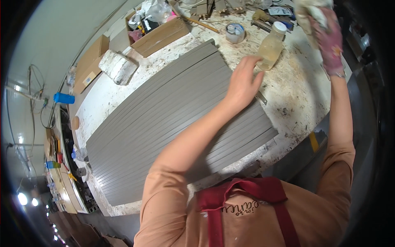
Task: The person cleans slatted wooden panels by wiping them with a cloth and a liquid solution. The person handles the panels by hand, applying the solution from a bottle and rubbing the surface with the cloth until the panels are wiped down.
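Several long grey strips (164, 115) lie side by side as one flat sheet across a stained white workbench (296, 94). My left hand (242, 82) is bare and rests flat on the far end of the strips, fingers apart, holding nothing. Just beyond its fingertips stands a clear plastic bottle (271, 47) of yellowish liquid with a white cap. My right hand (325, 35) wears a pink glove and is raised over the bench's far right side, closed on a whitish cloth (308, 12).
A small round tin (235, 33) stands beside the bottle. An open cardboard box (162, 35) and a white wrapped block (118, 66) sit at the far left of the bench. Tools and clutter line the far edge. A blue object (63, 98) lies past the bench's left edge.
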